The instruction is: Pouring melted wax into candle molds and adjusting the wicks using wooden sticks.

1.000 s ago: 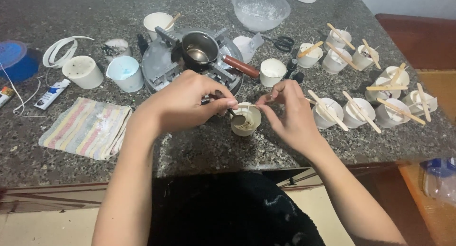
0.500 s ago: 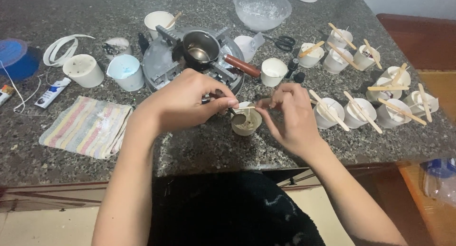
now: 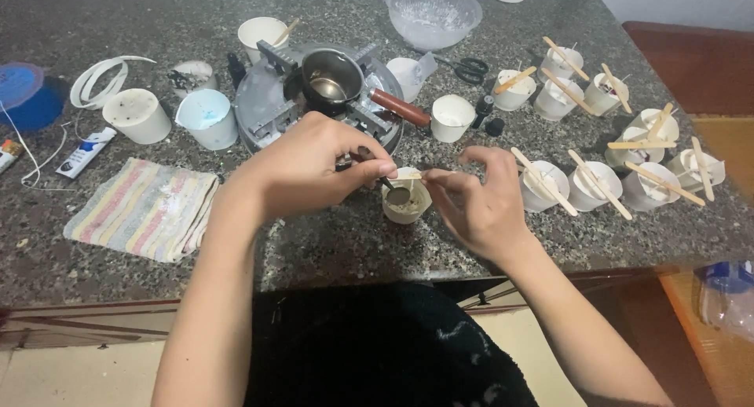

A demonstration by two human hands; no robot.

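A small white cup with pale wax inside stands on the dark granite counter near its front edge. My left hand is closed on a small metal spoon, whose bowl dips into the cup. My right hand pinches a thin wooden stick that lies across the cup's rim. Both hands meet just above the cup.
Behind the cup sits a small hot plate with a metal pot. Several white cups with sticks line the right side. A striped cloth lies at the left, with more cups, a blue lid, scissors and a clear bowl beyond.
My right hand has slid slightly right and its fingers have spread a little. The left hand still holds the spoon in the cup.
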